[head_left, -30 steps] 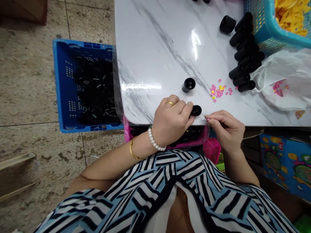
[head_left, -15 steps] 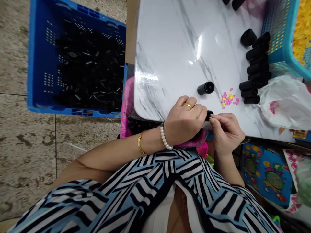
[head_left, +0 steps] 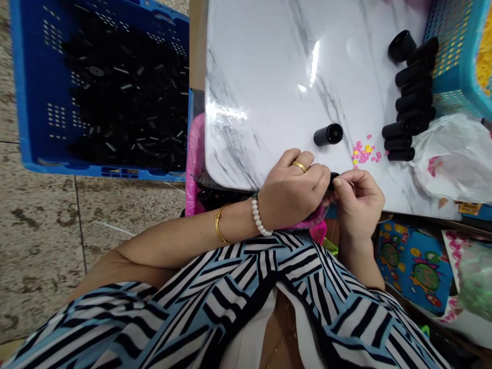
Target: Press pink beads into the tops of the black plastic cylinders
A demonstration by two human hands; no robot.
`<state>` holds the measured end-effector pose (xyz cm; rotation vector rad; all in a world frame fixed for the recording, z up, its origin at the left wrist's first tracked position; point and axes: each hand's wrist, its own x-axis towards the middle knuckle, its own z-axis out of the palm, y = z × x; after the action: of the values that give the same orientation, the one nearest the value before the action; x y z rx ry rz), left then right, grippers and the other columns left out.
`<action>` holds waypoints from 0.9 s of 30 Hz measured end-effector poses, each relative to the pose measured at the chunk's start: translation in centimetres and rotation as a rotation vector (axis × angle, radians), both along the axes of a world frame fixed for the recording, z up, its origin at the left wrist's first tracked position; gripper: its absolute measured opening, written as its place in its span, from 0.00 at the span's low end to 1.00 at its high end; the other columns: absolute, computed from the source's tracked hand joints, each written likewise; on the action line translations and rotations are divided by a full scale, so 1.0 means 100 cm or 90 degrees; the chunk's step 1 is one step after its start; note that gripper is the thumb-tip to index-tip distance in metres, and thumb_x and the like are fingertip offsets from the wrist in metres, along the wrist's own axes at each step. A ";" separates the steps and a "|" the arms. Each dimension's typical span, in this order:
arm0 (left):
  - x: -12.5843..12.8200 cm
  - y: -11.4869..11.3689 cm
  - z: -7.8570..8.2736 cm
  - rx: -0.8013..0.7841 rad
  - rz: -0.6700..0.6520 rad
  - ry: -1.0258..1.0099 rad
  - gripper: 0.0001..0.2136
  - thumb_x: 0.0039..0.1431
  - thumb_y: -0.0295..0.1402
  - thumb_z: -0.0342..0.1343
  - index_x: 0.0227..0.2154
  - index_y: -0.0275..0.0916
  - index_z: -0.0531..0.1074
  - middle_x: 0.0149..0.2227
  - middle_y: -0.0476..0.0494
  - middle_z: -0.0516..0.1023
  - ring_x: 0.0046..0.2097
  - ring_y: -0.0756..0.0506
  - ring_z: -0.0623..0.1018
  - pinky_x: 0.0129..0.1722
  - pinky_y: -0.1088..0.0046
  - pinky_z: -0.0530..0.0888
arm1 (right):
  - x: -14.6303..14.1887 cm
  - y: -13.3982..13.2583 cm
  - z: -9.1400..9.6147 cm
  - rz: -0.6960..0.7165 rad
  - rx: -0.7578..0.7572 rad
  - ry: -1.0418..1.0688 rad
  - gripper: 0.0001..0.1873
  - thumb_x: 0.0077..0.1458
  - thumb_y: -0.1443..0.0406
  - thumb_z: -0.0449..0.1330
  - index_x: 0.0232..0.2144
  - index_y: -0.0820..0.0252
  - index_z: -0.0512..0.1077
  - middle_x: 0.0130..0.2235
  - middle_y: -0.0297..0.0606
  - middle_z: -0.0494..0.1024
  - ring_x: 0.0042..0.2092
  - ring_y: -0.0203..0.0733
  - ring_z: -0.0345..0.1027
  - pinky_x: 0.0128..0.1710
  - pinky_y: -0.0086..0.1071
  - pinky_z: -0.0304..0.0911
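Observation:
My left hand [head_left: 294,189] is closed around a small black cylinder [head_left: 332,180], over the near edge of the table. Only the cylinder's right end shows; the fist covers the rest. My right hand [head_left: 359,197] pinches with thumb and forefinger right at that end, touching it. What sits between these fingertips is hidden. Just beyond the hands, small pink and yellow beads [head_left: 362,152] lie loose on the marble-patterned table [head_left: 261,66]. Another black cylinder [head_left: 328,135] lies on its side left of the beads, its round end facing right.
Several black cylinders [head_left: 400,129] lie in a row at the right, beside a white plastic bag [head_left: 453,159] and a teal basket [head_left: 457,66] of yellow pieces. A blue crate [head_left: 103,175] of black parts stands on the left. Under my left forearm is a pink tub [head_left: 196,148].
A pink bit that showed at my right fingertips is now out of sight, and those fingers press closer over the cylinder's end. The camera view has shifted slightly.

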<state>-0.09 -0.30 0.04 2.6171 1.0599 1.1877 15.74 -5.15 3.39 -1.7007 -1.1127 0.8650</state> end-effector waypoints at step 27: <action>-0.026 0.006 0.019 -0.091 -0.062 0.175 0.18 0.66 0.33 0.51 0.54 0.27 0.71 0.41 0.34 0.74 0.45 0.35 0.71 0.46 0.56 0.70 | -0.002 0.027 -0.016 0.063 0.050 0.008 0.22 0.56 0.59 0.69 0.52 0.50 0.70 0.32 0.27 0.72 0.26 0.32 0.70 0.23 0.27 0.67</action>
<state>-2.71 0.29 1.97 2.7340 1.0009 0.7189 15.56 -2.45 1.80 -1.5858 -1.2145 0.8804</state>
